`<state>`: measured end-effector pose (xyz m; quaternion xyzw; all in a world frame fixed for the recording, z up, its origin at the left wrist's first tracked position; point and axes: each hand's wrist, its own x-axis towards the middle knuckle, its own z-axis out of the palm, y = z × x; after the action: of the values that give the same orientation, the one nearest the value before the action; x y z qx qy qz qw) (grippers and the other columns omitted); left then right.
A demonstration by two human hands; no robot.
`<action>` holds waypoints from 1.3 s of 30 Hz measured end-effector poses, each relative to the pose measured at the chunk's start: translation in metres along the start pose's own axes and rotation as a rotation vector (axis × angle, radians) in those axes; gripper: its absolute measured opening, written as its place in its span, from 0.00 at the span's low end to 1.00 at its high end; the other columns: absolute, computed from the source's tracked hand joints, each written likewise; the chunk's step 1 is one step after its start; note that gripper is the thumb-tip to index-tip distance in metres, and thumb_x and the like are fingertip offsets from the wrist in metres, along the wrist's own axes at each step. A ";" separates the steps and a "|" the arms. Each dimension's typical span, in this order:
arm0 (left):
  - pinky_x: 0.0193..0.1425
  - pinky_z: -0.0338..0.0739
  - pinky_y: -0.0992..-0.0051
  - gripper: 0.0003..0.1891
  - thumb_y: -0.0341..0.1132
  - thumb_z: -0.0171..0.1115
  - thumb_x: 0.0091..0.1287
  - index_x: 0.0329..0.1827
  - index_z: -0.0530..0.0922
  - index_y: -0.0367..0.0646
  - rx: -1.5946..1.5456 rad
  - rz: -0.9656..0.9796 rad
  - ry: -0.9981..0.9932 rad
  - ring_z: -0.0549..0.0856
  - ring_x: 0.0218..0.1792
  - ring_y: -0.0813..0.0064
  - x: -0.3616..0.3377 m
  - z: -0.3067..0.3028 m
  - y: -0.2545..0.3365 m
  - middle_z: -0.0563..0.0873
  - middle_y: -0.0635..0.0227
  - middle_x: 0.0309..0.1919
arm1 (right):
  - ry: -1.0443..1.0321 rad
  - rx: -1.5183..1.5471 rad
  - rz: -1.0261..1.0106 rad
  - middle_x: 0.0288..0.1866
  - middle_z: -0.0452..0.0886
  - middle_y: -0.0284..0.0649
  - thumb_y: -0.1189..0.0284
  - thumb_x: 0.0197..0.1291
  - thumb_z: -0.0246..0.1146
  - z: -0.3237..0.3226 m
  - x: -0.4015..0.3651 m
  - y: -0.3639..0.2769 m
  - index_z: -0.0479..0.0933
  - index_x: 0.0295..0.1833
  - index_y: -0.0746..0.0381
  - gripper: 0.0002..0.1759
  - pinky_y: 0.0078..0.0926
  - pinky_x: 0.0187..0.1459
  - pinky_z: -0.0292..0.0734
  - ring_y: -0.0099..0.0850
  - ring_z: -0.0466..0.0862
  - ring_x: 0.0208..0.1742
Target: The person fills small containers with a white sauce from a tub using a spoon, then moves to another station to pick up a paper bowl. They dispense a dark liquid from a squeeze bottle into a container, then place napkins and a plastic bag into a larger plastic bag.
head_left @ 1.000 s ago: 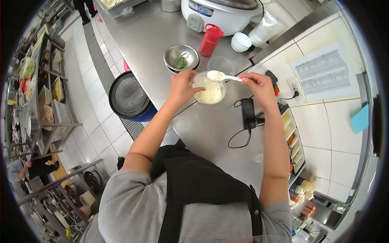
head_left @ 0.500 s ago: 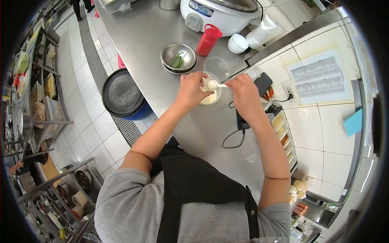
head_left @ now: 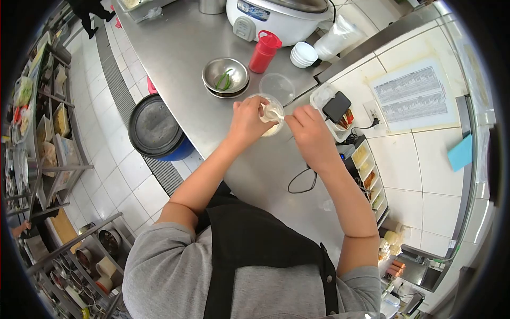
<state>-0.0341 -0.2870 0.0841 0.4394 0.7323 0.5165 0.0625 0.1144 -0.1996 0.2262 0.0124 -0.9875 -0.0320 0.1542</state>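
My left hand point(head_left: 247, 119) is closed around a small clear cup point(head_left: 270, 110) with whitish contents. In my right hand point(head_left: 308, 130) is a white spoon point(head_left: 281, 117), pinched near its handle, its head in or at the cup's mouth. Beneath the cup stands a clear plastic tub point(head_left: 274, 98) with a pale creamy filling, partly hidden by my hands and the cup. A clear round lid point(head_left: 278, 88) lies just beyond it. To the left of the lid, a steel bowl point(head_left: 211, 73) holds green strips point(head_left: 224, 80) and rests on another bowl.
A red squeeze bottle point(head_left: 264, 53), white bowls point(head_left: 304, 55) and a large white cooker point(head_left: 281, 24) stand at the back. A phone point(head_left: 337, 106) sits over a container at right, with a cable point(head_left: 302, 190) nearby. A lidded blue barrel point(head_left: 158, 125) stands left of the counter. Another person point(head_left: 87, 10) is at upper left.
The spoon's head, with a white lump on it at first, has tipped down into or against the cup. My right hand has shifted slightly left, and the whole view has shifted slightly.
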 end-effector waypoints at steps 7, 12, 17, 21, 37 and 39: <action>0.50 0.64 0.69 0.28 0.36 0.87 0.44 0.47 0.80 0.46 0.017 0.030 0.023 0.79 0.34 0.74 0.001 0.000 0.001 0.78 0.77 0.27 | 0.071 0.031 0.083 0.41 0.77 0.40 0.79 0.49 0.64 -0.007 -0.003 0.001 0.79 0.41 0.67 0.11 0.34 0.49 0.78 0.38 0.78 0.47; 0.50 0.64 0.70 0.28 0.37 0.87 0.44 0.47 0.80 0.47 0.055 0.029 0.035 0.78 0.34 0.74 0.000 0.003 0.003 0.77 0.77 0.27 | 0.119 0.067 0.104 0.39 0.76 0.40 0.80 0.49 0.64 0.001 -0.009 0.001 0.81 0.42 0.68 0.12 0.33 0.47 0.78 0.38 0.78 0.46; 0.49 0.65 0.71 0.28 0.39 0.87 0.44 0.45 0.80 0.46 0.017 -0.013 0.026 0.78 0.31 0.75 -0.002 0.004 0.007 0.76 0.78 0.26 | 0.124 0.094 0.142 0.38 0.76 0.40 0.81 0.49 0.64 0.011 -0.014 0.003 0.81 0.42 0.69 0.12 0.33 0.47 0.78 0.38 0.78 0.45; 0.48 0.66 0.71 0.28 0.40 0.88 0.43 0.44 0.79 0.46 0.038 -0.030 0.028 0.77 0.30 0.76 -0.001 0.007 0.005 0.76 0.78 0.25 | 0.176 0.127 0.186 0.39 0.76 0.41 0.82 0.49 0.64 0.005 -0.012 0.002 0.82 0.44 0.69 0.14 0.35 0.48 0.78 0.39 0.78 0.45; 0.47 0.64 0.72 0.27 0.41 0.87 0.44 0.44 0.79 0.47 0.078 0.000 0.079 0.75 0.27 0.76 -0.002 0.006 -0.003 0.75 0.77 0.23 | 0.169 0.257 0.272 0.40 0.79 0.44 0.83 0.53 0.62 0.003 -0.010 0.014 0.83 0.45 0.69 0.13 0.39 0.50 0.77 0.43 0.78 0.47; 0.50 0.64 0.68 0.28 0.39 0.86 0.46 0.48 0.79 0.47 0.091 -0.057 0.039 0.79 0.33 0.73 -0.005 -0.004 -0.009 0.77 0.76 0.26 | 0.210 0.308 0.339 0.39 0.80 0.45 0.83 0.55 0.61 0.001 -0.007 0.020 0.84 0.45 0.69 0.12 0.40 0.50 0.77 0.44 0.79 0.48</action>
<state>-0.0391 -0.2941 0.0766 0.4106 0.7684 0.4890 0.0427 0.1209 -0.1799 0.2245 -0.1268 -0.9473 0.1466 0.2552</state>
